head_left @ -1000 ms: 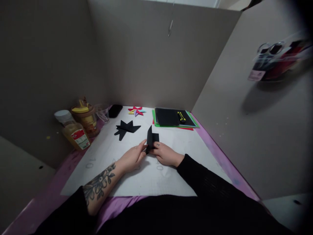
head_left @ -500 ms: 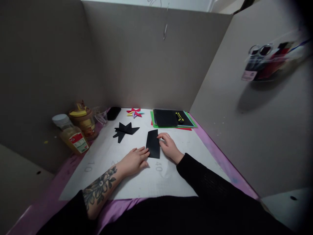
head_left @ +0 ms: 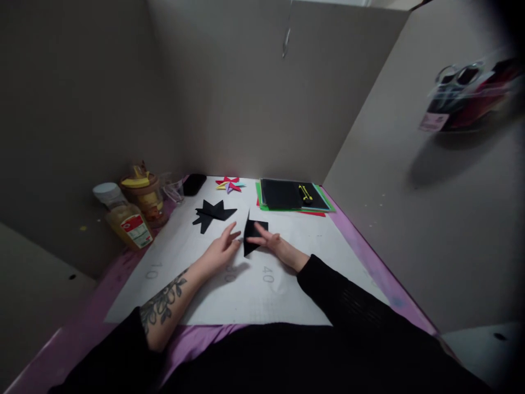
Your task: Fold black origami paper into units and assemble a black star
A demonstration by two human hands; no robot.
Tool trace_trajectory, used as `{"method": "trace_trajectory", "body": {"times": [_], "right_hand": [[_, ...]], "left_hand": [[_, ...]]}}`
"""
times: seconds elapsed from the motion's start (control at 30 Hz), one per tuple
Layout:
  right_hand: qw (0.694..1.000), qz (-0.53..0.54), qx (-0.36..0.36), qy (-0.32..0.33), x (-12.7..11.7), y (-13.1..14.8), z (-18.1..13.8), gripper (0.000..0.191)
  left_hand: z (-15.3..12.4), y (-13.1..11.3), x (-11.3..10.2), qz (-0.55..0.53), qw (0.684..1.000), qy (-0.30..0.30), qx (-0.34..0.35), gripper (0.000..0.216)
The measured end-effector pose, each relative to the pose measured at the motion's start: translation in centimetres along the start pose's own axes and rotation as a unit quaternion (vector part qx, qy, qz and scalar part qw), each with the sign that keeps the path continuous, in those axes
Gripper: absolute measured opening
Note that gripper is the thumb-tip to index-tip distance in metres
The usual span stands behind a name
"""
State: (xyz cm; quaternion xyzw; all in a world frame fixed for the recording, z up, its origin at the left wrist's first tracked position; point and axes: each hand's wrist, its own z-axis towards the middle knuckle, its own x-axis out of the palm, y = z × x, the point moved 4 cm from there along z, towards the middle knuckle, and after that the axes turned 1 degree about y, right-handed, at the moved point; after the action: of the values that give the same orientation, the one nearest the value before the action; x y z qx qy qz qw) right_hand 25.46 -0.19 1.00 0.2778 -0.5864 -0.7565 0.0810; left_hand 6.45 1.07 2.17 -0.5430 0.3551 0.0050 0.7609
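Note:
A small piece of black paper (head_left: 262, 225) is on the white sheet, its left part standing up along a crease. My right hand (head_left: 279, 245) is over the paper with fingers stretched out and apart; whether they press on it I cannot tell. Just left of the raised edge, my left hand (head_left: 221, 249) is open, holding nothing, fingers spread. Beyond my left hand lies a shape of pointed black folded papers (head_left: 213, 210).
At the back are a multicoloured paper star (head_left: 229, 185), a black phone (head_left: 194, 185) and stacked coloured paper (head_left: 281, 194) with a yellow-black cutter (head_left: 305, 195) on it. A glue bottle (head_left: 130, 224), a brown cup (head_left: 145, 197) and a clear cup (head_left: 174, 189) stand left. Grey panels (head_left: 254, 98) enclose the table.
The black paper lay flat and now its left part is raised. My left hand has let go of it and moved left; my right hand's fingers have moved over it and spread.

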Motion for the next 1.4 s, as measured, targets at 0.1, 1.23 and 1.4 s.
{"method": "trace_trajectory", "body": {"times": [0.1,1.23,1.4], "right_hand": [[0.973,-0.188,-0.049,0.122,1.7,0.7,0.1,0.052],[0.944,-0.288,-0.024,-0.161,-0.6,-0.5,1.8,0.016],[0.949,-0.271,-0.046,-0.152,-0.8,-0.3,1.4,0.020]], "left_hand": [[0.1,0.0,-1.4,0.002,0.996,-0.087,0.028,0.070],[-0.7,-0.7,-2.6,0.273,0.949,-0.134,-0.078,0.040],[-0.5,-0.8,-1.5,0.074,0.995,-0.063,-0.017,0.045]]}}
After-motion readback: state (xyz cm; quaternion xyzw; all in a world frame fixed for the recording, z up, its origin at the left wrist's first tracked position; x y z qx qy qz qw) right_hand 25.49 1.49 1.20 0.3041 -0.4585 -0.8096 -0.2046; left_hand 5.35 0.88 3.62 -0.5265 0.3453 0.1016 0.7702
